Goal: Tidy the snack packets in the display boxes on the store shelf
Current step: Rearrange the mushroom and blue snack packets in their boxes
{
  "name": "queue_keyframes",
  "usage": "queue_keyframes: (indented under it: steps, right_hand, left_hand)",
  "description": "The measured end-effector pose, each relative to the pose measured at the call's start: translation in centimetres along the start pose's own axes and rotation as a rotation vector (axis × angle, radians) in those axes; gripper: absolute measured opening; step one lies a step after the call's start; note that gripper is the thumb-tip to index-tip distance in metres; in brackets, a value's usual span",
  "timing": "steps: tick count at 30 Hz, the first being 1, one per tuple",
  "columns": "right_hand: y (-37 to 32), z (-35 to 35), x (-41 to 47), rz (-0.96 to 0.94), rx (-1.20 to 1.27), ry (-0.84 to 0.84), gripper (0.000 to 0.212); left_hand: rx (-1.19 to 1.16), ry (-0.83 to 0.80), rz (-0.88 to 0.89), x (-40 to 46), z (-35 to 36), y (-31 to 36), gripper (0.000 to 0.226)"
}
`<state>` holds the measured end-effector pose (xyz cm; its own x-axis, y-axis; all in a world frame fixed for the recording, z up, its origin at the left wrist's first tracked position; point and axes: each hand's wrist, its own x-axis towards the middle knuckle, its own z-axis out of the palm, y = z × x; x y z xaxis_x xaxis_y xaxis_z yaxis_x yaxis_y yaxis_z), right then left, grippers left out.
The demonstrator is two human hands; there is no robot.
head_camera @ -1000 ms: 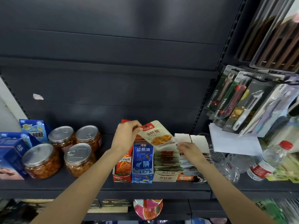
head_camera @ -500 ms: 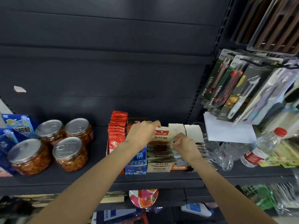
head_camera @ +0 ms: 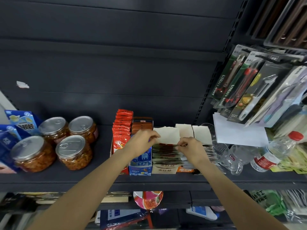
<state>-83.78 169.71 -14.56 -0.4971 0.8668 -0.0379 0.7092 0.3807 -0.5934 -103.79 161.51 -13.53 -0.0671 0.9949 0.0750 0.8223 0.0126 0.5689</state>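
I have my left hand (head_camera: 142, 143) and right hand (head_camera: 191, 149) both pinching the top edges of the snack packets (head_camera: 166, 154) standing in the beige display box (head_camera: 163, 170) on the shelf (head_camera: 99, 180).

Our left hand (head_camera: 142, 142) covers most of the blue display box (head_camera: 140, 165), and our right hand (head_camera: 191, 149) hides the packets just beyond it (print unreadable). We cannot tell what either set of fingertips pinches.

Bare forearms, no sleeves visible
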Motion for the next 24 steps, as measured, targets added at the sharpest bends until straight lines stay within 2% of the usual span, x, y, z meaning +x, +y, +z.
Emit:
queue_keyframes:
  steps: [3,5,8,11,16,19,24]
  right_hand:
    - [-1.1,-0.6,0.6,-0.083,-0.055,0.047,0.019]
    - [-2.2,-0.8,1.2,-0.152,-0.126,0.057,0.03]
    - [-4.0,-0.3,2.3,-0.275,-0.281,-0.093,0.052]
    - [-4.9,0.9,3.5,-0.309,-0.4,-0.262,0.064]
    - [-4.9,1.5,4.2,-0.319,-0.555,-0.262,0.066]
    - [-4.8,1.2,4.2,-0.346,-0.653,-0.221,0.064]
    - [-4.9,1.4,4.3,-0.351,-0.61,-0.211,0.063]
  left_hand:
    - [-0.002,0.193,-0.063,-1.1,-1.0,-2.3,0.022]
    - [0.048,0.252,-0.121,-1.7,-1.7,-3.8,0.023]
    - [0.197,0.201,-0.106,-2.1,-2.2,-5.2,0.031]
    - [0.364,0.081,-0.035,-2.0,-2.0,-5.8,0.044]
    - [0.559,0.03,0.015,-2.0,-1.7,-6.1,0.051]
    - [0.57,0.061,0.037,-2.0,-1.6,-6.2,0.052]
    - [0.558,0.136,0.042,-1.4,-1.5,-5.9,0.039]
